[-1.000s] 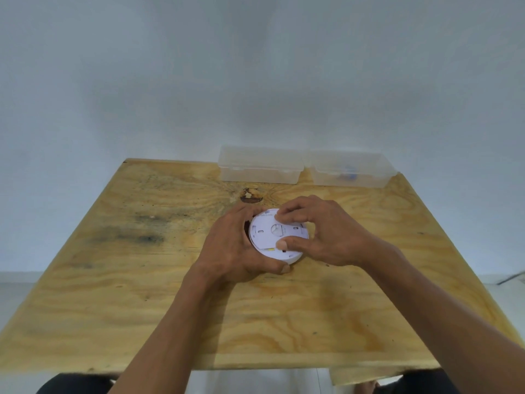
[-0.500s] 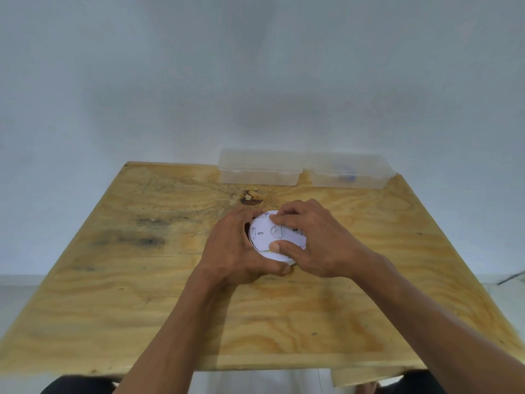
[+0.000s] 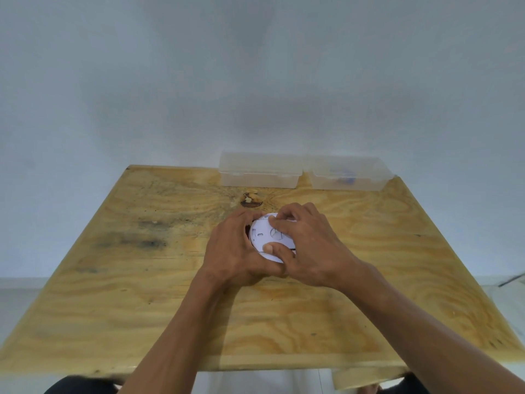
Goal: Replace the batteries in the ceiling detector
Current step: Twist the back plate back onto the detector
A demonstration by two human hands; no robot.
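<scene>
Hands meet over a round white plastic ceiling detector lying near the middle of a pale plywood table: the left hand cups its left rim, fingers curled around the edge. The right hand pinches the detector's upper face, thumb on the near side, fingertips on the far side. Two clear plastic lidded boxes sit side by side at the table's far edge.

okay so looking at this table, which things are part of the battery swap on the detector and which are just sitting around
In the job:
white round detector
left hand, gripping it
right hand, fingers on its face

Lying about:
two clear plastic boxes, left and right, at the table's far edge
</scene>
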